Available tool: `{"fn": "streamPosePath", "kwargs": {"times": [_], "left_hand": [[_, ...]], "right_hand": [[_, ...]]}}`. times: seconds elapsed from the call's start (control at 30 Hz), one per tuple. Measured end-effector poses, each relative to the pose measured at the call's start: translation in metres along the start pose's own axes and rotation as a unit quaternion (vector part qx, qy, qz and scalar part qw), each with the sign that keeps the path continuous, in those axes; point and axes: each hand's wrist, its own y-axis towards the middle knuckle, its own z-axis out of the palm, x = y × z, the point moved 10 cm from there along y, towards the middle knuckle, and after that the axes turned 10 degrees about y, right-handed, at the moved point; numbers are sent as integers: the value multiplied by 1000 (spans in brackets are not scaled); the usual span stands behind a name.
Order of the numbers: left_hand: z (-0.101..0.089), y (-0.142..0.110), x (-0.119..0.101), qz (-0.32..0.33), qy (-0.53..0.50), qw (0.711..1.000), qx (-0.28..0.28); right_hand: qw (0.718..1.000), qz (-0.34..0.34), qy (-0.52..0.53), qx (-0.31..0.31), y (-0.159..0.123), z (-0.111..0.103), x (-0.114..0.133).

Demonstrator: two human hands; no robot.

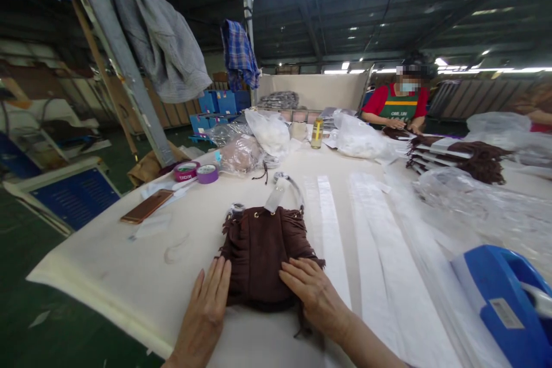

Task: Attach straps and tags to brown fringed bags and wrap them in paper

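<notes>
A small brown suede bag (pixel 263 247) with fringe lies flat on the white table (pixel 129 259) in front of me. My left hand (pixel 206 310) rests flat at the bag's lower left edge, fingers stretched out and together. Over the bag's lower right corner lies my right hand (pixel 313 293), palm down with fingers extended on the suede. Neither hand grips anything. At the top of the bag a strap wrapped in clear plastic (pixel 280 190) loops away from me.
A phone (pixel 146 206) and two tape rolls (pixel 196 172) lie at left. White paper strips (pixel 332 230) run along the right. A blue object (pixel 504 293) sits at near right. Plastic bags (pixel 362 138), a bottle (pixel 317 132) and stacked brown bags (pixel 466 158) lie farther off, by a person in a red shirt (pixel 399 104).
</notes>
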Motion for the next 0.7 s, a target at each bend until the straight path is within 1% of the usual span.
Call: {"fn": "streamPosePath", "kwargs": {"times": [0.03, 0.1, 0.17, 0.2, 0.23, 0.27, 0.3, 0.33, 0.4, 0.47, 0.53, 0.57, 0.63, 0.7], "left_hand": [[2, -9, 7, -15, 6, 1000, 13], [6, -25, 19, -38, 24, 997, 67], [2, -31, 31, -56, 53, 991, 114], [-5, -27, 33, -57, 56, 990, 114], [-16, -17, 32, -51, 47, 993, 100], [-29, -3, 27, -48, 23, 996, 68], [-40, 14, 15, -16, -28, 999, 34], [-43, 32, 5, -11, -74, 997, 26], [-32, 61, -19, -7, -109, 993, 41], [-5, 74, -41, -24, -98, 992, 81], [22, 71, -57, -40, -93, 988, 120], [31, 67, -62, -47, -91, 986, 128], [41, 59, -65, -51, -91, 986, 132], [42, 56, -63, -52, -94, 985, 133]], "right_hand": [[1000, 4, 5, 4, -1, 1, 0], [1000, 16, 14, 15, -2, 3, -2], [999, 30, 25, 33, -2, 6, -4], [998, 37, 33, 43, -2, 8, -5], [997, 43, 43, 53, -2, 8, -6], [995, 47, 55, 61, -1, 8, -6], [994, 50, 67, 67, -1, 8, -7], [993, 54, 79, 69, 0, 6, -7], [990, 62, 109, 60, 2, 1, -10], [983, 82, 165, 23, 2, -8, -19], [969, 115, 217, -32, -2, -17, -35], [962, 136, 229, -63, -7, -22, -45], [950, 186, 217, -127, -21, -33, -67], [932, 243, 179, -203, -40, -48, -85]]}}
